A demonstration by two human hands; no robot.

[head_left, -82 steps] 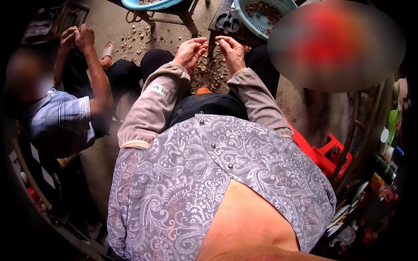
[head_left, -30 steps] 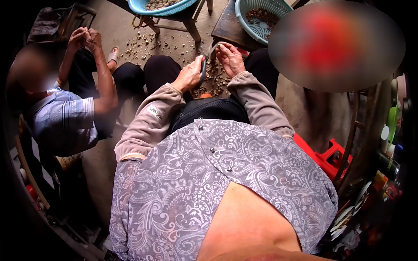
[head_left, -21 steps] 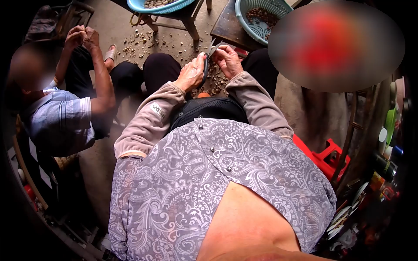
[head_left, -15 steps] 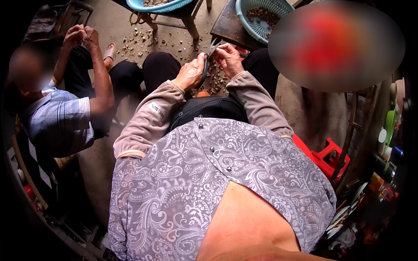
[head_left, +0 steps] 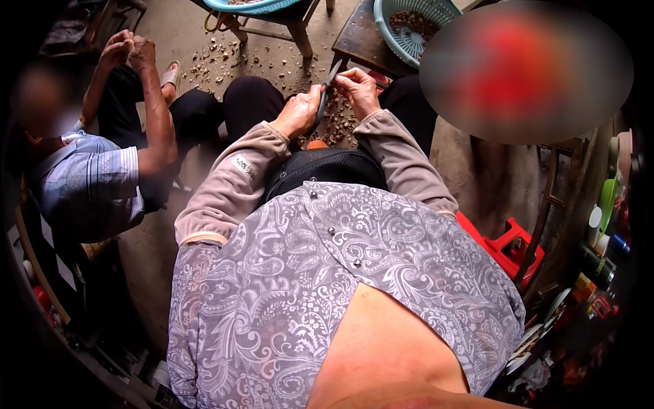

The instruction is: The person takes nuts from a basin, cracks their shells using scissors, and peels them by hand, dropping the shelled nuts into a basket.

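While a co-worker sits well left of the scissors, your left hand is wrapped around their dark handles. Just right of them, your right hand is pinched together at the blades; anything in it is too small to tell. Farther right, a blue basket sits on the bench beyond them.

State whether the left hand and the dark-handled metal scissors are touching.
Touching: the head view shows the left hand closed around the handle end of the scissors.
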